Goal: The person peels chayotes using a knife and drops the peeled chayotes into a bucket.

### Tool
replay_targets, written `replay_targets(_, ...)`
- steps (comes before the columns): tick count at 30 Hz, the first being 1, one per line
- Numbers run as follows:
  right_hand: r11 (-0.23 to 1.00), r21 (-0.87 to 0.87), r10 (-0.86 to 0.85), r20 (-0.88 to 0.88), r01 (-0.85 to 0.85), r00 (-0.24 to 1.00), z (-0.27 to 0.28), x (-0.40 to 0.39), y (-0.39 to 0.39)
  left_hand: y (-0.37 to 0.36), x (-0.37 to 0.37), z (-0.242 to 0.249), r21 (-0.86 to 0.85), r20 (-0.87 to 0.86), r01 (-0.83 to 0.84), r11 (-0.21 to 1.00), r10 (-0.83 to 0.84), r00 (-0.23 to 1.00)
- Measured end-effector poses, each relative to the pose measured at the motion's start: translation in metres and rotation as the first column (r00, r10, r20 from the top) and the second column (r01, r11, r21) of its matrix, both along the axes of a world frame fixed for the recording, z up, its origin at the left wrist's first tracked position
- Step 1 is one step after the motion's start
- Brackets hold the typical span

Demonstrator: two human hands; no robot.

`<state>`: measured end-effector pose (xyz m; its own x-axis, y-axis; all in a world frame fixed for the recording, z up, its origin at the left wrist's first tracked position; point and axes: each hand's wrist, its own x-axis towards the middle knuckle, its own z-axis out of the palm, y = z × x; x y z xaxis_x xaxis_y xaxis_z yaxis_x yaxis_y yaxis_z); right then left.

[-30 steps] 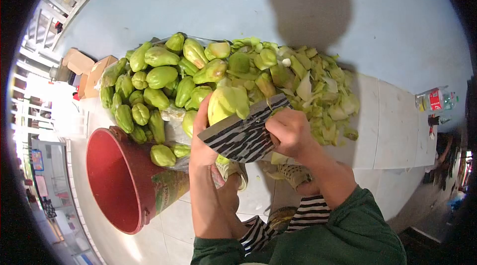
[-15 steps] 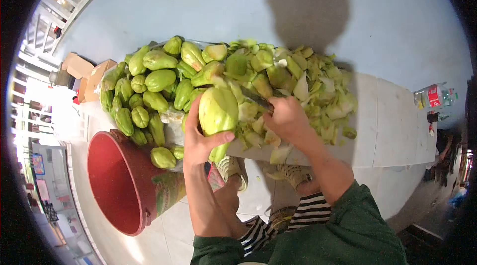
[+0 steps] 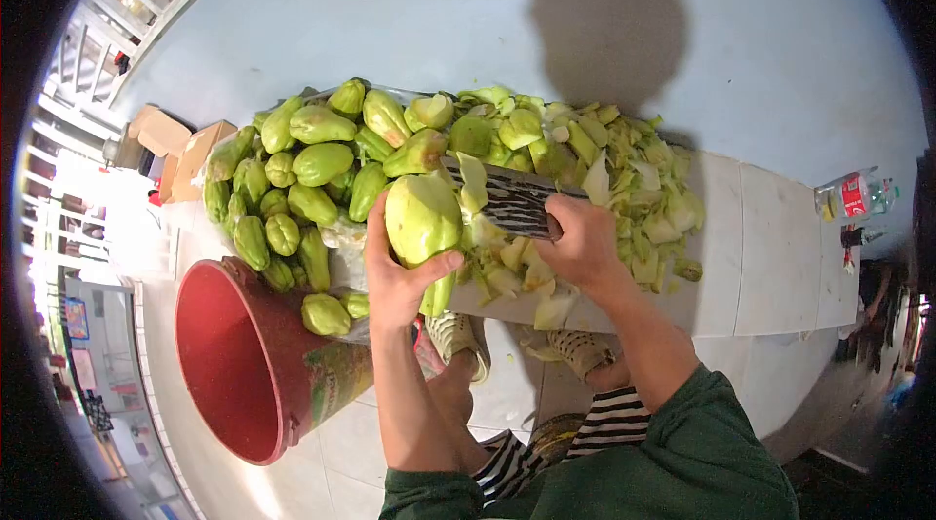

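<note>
My left hand [image 3: 395, 288] is wrapped around a pale green chayote [image 3: 422, 218], thumb along its lower front. To its right, my right hand [image 3: 583, 245] grips a broad-bladed cleaver [image 3: 515, 203], its dark, streaked flat face turned toward me. A pale slice of chayote [image 3: 473, 181] lies against the blade near the held fruit. Behind and left of my left hand is a pile of whole green chayotes [image 3: 324, 164]. Cut peels and pieces [image 3: 639, 193] spread beneath and beyond my right hand.
A large red bucket [image 3: 234, 364] tilts on its side at the left, its mouth facing left. Cardboard boxes [image 3: 200, 154] stand behind it. A plastic bottle with a red label [image 3: 855, 192] lies on the tiled ledge [image 3: 770, 247] at the right. A blue wall rises behind.
The cleaver has turned so its flat face shows, and a slice now lies against it. My right hand has moved slightly right and down. My left hand still holds the chayote.
</note>
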<state>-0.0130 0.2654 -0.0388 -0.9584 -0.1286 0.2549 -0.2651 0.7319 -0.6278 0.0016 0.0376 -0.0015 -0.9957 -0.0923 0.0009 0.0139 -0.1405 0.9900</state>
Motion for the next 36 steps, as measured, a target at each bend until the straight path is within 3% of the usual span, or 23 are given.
replay_targets(4,0.997,0.054,-0.053,-0.183,0.064,0.982,-0.002,-0.002,0.002,-0.013,-0.001,-0.012,-0.139,-0.075,0.153,0.978,-0.165,0.984)
replay_targets(7,0.990,0.088,-0.089,-0.203,0.109,0.975,-0.002,-0.005,0.007,-0.007,0.003,-0.008,0.013,-0.070,0.255,0.967,-0.254,0.965)
replay_targets(13,0.945,0.285,-0.068,-0.307,0.160,0.949,0.001,-0.009,0.010,-0.001,0.003,-0.010,0.064,-0.005,0.184,0.981,-0.184,0.983)
replay_targets(17,0.952,0.279,-0.019,-0.363,0.128,0.932,-0.007,-0.010,0.008,-0.005,0.000,-0.007,0.163,-0.025,0.147,0.976,-0.145,0.989)
replay_targets(22,0.957,0.247,-0.089,-0.250,0.152,0.964,-0.002,-0.006,0.004,-0.010,0.004,0.001,0.134,-0.008,0.072,0.988,-0.071,0.997)
replay_targets(24,0.964,0.211,-0.101,-0.283,0.164,0.954,-0.004,-0.008,0.003,-0.012,0.004,0.001,0.130,-0.016,0.083,0.988,-0.081,0.997)
replay_targets(26,0.970,0.175,-0.107,-0.314,0.168,0.943,-0.004,-0.009,0.002,-0.015,0.005,0.000,0.017,-0.034,0.121,0.993,-0.120,0.992)
replay_targets(28,0.965,0.236,-0.033,-0.309,0.111,0.950,-0.004,-0.008,0.001,-0.016,0.006,-0.004,0.052,-0.047,0.115,0.992,-0.113,0.992)
replay_targets(33,0.968,0.224,-0.041,-0.318,0.117,0.947,-0.006,-0.007,-0.001,-0.015,0.003,-0.001,0.083,-0.066,0.125,0.989,-0.120,0.991)
replay_targets(35,0.975,0.186,-0.058,-0.320,0.123,0.946,-0.002,-0.006,-0.003,-0.016,0.001,0.001,-0.100,0.021,0.112,0.989,-0.110,0.994)
replay_targets(36,0.972,0.193,-0.077,-0.291,0.137,0.954,0.000,-0.005,-0.003,-0.017,0.001,-0.002,-0.091,0.026,0.098,0.991,-0.096,0.995)
